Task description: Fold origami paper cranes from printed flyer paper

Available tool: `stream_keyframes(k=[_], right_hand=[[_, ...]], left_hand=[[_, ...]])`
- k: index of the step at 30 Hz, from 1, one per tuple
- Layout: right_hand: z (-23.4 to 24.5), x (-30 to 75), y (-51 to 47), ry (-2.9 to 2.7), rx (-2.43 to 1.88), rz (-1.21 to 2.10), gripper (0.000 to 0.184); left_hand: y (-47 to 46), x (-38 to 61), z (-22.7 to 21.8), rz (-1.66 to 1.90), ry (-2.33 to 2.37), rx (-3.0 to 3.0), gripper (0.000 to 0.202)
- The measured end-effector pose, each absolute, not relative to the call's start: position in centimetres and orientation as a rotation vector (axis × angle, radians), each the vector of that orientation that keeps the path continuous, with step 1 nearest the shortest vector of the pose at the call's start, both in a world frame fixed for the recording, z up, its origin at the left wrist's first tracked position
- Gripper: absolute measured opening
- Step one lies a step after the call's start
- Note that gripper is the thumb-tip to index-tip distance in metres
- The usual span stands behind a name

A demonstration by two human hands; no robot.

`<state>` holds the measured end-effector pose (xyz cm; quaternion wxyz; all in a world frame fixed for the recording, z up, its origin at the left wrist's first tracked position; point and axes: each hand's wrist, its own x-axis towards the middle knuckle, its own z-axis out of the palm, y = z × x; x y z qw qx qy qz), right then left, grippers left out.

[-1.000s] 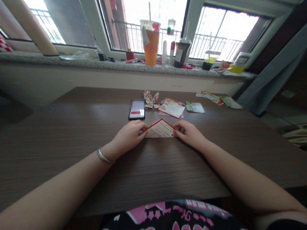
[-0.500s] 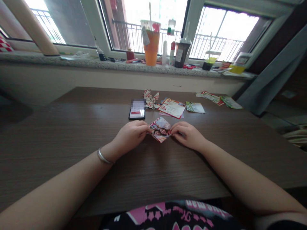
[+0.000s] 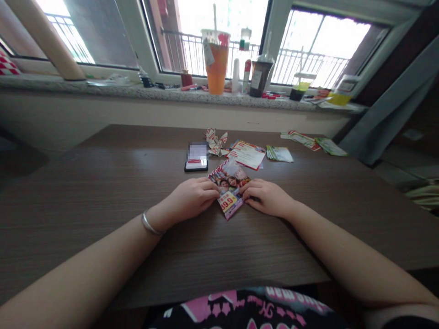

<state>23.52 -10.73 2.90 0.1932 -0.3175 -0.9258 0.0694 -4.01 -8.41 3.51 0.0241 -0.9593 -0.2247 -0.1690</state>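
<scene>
A colourful printed flyer [image 3: 230, 185], folded with a diagonal crease and pointing one corner toward me, lies between my hands on the table. My left hand [image 3: 197, 194] pinches its left edge, with a silver bangle on that wrist. On the opposite edge, the fingers of my right hand [image 3: 265, 194] are closed on the paper. Just beyond my left hand lies a phone [image 3: 196, 157] with its screen lit. Folded paper figures [image 3: 216, 142] stand beside the phone, and a pile of printed flyers [image 3: 247, 154] lies right behind the held one.
Small stacks of leaflets [image 3: 279, 154] and more paper strips [image 3: 302, 139] lie at the back right of the brown table [image 3: 103, 192]. On the stone windowsill [image 3: 157, 93] stand a tall cup of orange drink [image 3: 216, 64], a dark cup [image 3: 260, 77] and several small bottles and pens.
The flyer's lower part has opened toward me, so a yellow and purple price panel now shows. Both hands have moved slightly nearer to me, still on its edges.
</scene>
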Motion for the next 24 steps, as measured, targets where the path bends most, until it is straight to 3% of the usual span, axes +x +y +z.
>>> stream_keyframes(k=[11,24], right_hand=[[3.0,23.4,-10.6,-2.696,-0.907,0.144,0.015],[3.1,23.2,-10.8,-2.705,-0.935,0.082,0.015]], left_hand=[[-8.7,-4.0,3.6,-0.366,-0.712,-3.055,0.024],[-8.5,-3.6,2.6,-0.573,-0.716,-3.226,0.017]])
